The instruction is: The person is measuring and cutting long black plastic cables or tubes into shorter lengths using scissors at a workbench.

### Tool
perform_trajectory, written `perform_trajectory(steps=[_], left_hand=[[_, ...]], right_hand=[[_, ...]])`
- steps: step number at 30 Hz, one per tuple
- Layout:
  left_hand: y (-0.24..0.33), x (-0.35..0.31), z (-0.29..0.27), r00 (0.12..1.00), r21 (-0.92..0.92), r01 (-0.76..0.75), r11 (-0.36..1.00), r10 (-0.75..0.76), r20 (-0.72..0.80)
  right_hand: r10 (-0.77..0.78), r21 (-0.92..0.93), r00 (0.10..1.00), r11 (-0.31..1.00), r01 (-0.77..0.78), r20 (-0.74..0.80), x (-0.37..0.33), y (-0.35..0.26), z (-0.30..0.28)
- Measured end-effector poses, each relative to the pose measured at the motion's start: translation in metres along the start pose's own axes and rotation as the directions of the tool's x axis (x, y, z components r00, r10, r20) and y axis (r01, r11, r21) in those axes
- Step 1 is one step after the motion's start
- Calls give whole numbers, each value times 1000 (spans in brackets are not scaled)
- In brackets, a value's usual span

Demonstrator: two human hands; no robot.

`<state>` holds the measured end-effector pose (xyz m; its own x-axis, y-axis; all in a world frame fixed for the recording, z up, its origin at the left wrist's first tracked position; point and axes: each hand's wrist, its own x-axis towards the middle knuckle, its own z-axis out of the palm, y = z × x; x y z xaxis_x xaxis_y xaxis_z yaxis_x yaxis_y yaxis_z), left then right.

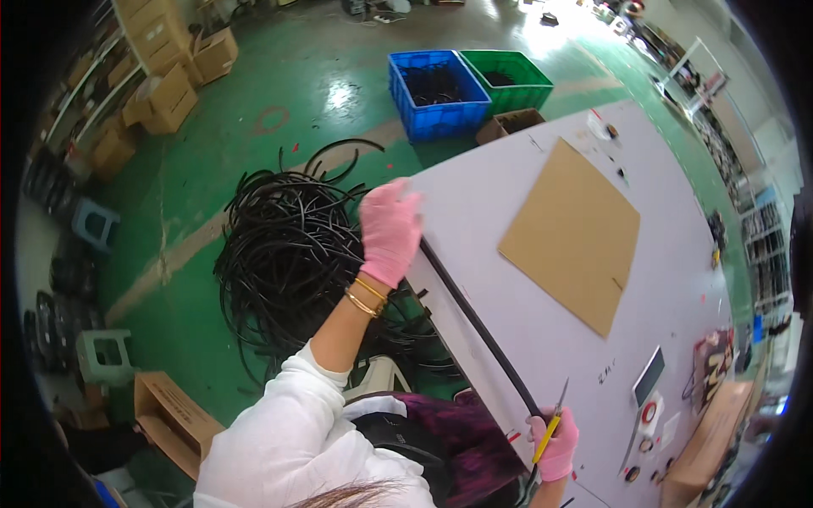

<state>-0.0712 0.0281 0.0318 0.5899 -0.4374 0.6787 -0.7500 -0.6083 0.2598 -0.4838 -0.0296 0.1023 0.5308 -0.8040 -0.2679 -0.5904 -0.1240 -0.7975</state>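
A long black rubber-like strip (pixel 478 326) lies slantwise along the near-left edge of the table. My right hand (pixel 557 444), in a pink glove, is closed at its near end. The same hand holds a yellow-handled tool (pixel 548 437) with a slim pointed metal tip; whether it is scissors or a knife I cannot make out. By the far end of the strip, my left hand (pixel 391 234) is over the table's left edge, also gloved in pink. Its fingers look stretched and a little apart, slightly blurred, and the strip's far end is partly hidden beside the palm.
A brown cardboard sheet (pixel 580 237) lies on the pale table (pixel 457 190). A phone-like slab (pixel 649 375) and tape rolls (pixel 649 412) sit at the right. Left of the table is a big heap of black strips (pixel 292 262). Blue (pixel 440 120) and green (pixel 529 91) crates stand beyond.
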Motion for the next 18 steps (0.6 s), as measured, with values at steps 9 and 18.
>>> perform_trajectory(steps=[9,18], left_hand=[[4,13,10,872,-356,-130,925,278,403],[-12,20,14,892,-338,-88,937,225,392]], right_hand=[[137,106,991,985,-135,-11,17,-10,19],[269,-113,963,958,-265,22,14,-50,30]])
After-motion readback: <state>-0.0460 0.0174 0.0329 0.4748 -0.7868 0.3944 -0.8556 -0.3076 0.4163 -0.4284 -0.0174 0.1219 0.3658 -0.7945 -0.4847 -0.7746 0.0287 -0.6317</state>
